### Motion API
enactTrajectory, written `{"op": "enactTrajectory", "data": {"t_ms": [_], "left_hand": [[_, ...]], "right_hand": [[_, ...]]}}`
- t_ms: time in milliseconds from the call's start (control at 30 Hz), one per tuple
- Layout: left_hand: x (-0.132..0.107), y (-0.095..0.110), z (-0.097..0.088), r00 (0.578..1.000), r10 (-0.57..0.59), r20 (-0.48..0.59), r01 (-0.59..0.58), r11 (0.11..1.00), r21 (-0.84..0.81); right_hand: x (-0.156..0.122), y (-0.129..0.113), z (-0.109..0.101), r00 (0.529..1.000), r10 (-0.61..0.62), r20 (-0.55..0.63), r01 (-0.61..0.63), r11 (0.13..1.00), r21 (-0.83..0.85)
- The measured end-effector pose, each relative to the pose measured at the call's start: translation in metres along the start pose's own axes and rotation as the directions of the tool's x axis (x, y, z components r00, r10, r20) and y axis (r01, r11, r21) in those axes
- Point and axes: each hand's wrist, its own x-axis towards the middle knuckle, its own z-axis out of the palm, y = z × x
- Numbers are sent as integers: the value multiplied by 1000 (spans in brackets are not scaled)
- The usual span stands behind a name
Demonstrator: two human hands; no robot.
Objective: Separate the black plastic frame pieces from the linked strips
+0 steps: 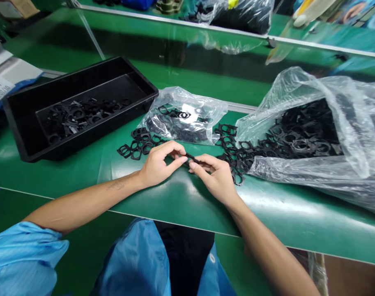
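Between my two hands is a small black plastic part [192, 158], seen nearly edge-on, so its full shape is hidden. My left hand [162, 162] pinches one end with thumb and fingers. The other end is pinched by my right hand [216, 174]. Just behind my left hand lies a small pile of black ring-shaped parts [141, 142]. More black ring-shaped parts [232, 150] spread beside my right hand, out of the mouth of a large clear plastic bag [301, 168]. A smaller clear bag [175, 127] with similar parts lies behind both hands.
A black tray [91, 142] holding loose black parts stands at the left on the green table [181, 205]. White packaging with printed text [8, 80] is at the far left. Behind, a metal-edged shelf [175, 21] carries another filled bag [239, 16]. Another person's hand [353, 11] shows top right.
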Motion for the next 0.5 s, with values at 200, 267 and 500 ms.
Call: {"op": "enactTrajectory", "data": {"t_ms": [200,267,500], "left_hand": [[1,2,1,1000,9,-8,-9,1000,-5],[1,2,0,1000,14,-4,-15,1000,-12],[1,0,0,1000,0,17,1,999,-35]], "right_hand": [[0,2,-1,1000,-20,-4,19,999,-29],[-1,2,-1,1000,-22,0,22,999,-32],[-1,0,-1,999,-42,12,43,997,-70]]}}
